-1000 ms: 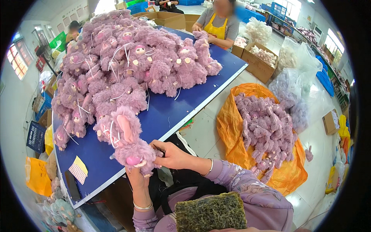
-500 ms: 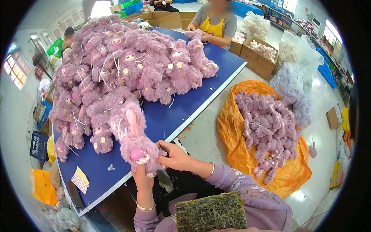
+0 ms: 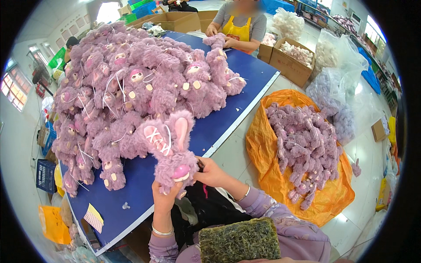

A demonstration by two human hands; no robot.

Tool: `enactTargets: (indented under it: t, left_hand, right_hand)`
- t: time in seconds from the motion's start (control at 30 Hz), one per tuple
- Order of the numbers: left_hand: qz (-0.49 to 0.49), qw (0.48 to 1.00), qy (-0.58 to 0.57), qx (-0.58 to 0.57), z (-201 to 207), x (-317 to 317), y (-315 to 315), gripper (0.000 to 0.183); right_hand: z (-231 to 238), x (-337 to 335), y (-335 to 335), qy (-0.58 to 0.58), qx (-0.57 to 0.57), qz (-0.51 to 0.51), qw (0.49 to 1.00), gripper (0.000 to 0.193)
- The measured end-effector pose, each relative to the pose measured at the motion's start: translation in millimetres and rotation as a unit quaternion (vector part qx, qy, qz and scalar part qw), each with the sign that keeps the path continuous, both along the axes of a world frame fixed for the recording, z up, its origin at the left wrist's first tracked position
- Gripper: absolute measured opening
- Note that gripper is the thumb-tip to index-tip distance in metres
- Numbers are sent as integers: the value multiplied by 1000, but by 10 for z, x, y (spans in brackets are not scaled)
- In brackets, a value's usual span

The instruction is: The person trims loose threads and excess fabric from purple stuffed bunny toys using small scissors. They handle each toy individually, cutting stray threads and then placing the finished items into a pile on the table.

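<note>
A purple plush bunny doll (image 3: 164, 173) with long pink-lined ears stands upright between my hands at the table's near edge. White lacing crosses one ear, and a glossy pink patch shows above its partly hidden face. My left hand (image 3: 165, 196) grips its lower body from below, thumb in front. My right hand (image 3: 212, 173) is closed at the doll's other side, around a small dark tool (image 3: 200, 165) whose kind I cannot make out. Behind the doll, a big heap of similar plush dolls (image 3: 131, 81) covers much of the blue table (image 3: 250, 74).
An orange sack (image 3: 258, 149) full of purple plush pieces lies on the floor at right. A yellow-aproned person (image 3: 239, 28) handles a doll across the table. A sticker sheet (image 3: 94, 218) lies at left. A dark green, seaweed-like rectangle (image 3: 239, 241) covers part of my front.
Both hands and the doll have shifted slightly right and down. The doll has turned and tipped, so its ears spread apart and less of its face shows. The view has moved a little.
</note>
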State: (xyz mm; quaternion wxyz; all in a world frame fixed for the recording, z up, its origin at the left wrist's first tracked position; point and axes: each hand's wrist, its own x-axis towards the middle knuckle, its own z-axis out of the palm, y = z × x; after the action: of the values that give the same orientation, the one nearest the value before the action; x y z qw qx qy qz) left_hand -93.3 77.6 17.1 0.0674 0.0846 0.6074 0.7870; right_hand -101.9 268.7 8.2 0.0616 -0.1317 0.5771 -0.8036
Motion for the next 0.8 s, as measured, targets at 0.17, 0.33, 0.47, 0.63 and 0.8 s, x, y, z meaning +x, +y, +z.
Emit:
enactTargets:
  t: [0.17, 0.33, 0.47, 0.63, 0.8]
  left_hand:
    - [-6, 998, 55, -35, 74, -190, 154, 52]
    - [-36, 997, 31, -68, 233, -368, 428, 45]
    - [-50, 992, 43, -103, 285, -466, 577, 41]
    - [-52, 978, 89, -184, 238, -634, 586, 35]
    - [30, 873, 317, -370, 332, -771, 602, 38]
  right_hand:
    - [40, -162, 423, -58, -18, -60, 996, 47]
    - [340, -214, 465, 26, 17, -55, 998, 71]
    - [326, -315, 525, 22, 24, -44, 999, 71]
    - [250, -397, 602, 10, 17, -67, 998, 69]
    - [83, -476, 846, -24, 30, -66, 997, 74]
